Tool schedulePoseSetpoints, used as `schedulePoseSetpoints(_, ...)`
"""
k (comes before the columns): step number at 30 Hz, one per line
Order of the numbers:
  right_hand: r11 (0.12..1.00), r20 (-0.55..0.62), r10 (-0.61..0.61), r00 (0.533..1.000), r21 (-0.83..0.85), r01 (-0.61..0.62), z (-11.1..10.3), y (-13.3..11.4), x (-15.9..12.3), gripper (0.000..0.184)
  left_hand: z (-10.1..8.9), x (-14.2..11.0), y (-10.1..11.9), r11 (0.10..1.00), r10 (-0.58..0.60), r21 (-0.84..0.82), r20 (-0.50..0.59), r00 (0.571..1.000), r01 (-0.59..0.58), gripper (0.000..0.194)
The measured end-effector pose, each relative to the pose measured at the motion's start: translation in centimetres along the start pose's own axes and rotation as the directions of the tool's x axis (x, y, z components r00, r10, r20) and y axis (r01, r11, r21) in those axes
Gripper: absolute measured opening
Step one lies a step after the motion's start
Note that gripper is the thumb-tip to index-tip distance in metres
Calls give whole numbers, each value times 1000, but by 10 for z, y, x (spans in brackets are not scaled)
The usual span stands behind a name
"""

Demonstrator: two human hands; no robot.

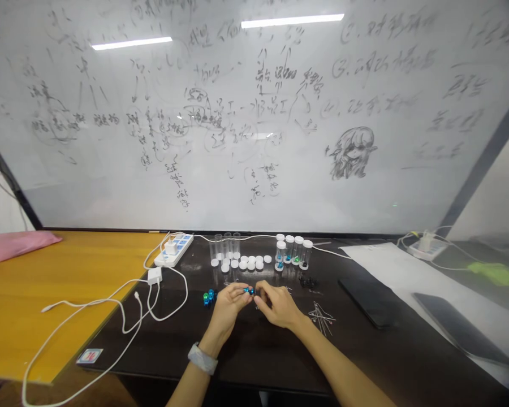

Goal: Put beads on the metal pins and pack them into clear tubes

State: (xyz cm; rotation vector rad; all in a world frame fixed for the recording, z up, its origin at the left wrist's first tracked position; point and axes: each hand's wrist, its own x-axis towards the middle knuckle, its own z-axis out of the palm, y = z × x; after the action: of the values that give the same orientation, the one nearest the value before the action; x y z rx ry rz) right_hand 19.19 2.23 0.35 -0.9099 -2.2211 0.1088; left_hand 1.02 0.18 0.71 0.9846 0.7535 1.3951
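the left hand (pixel 227 312) and right hand (pixel 280 305) meet near the middle of the surface (pixel 254 353), a small bead (pixel 249 290) between their fingers. a cluster of beads (pixel 209 297) lies just left of them, a loose pile of pins (pixel 321 317) to their right. toward the back edge, open vials (pixel 224 246) stand behind a group of caps (pixel 241 263), with capped vials (pixel 292 251) to their right. a power strip (pixel 173 250) sits at the back left corner. at the right, a tablet (pixel 462 330) lies on a paper sheet (pixel 377 252), a phone (pixel 367 299) along its edge. a whiteboard (pixel 254 113) rises behind the back edge.
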Motion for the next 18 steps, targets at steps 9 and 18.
schedulePoseSetpoints(9,1000,-1,-28,1000,-2,28,3,1,0,26,-2,1,-4,1000,2,-11,18,1000,-1,35)
schedulePoseSetpoints(18,1000,0,-8,1000,7,8,4,0,1,27,-2,1,-4,1000,-5,-7,15,1000,5,34)
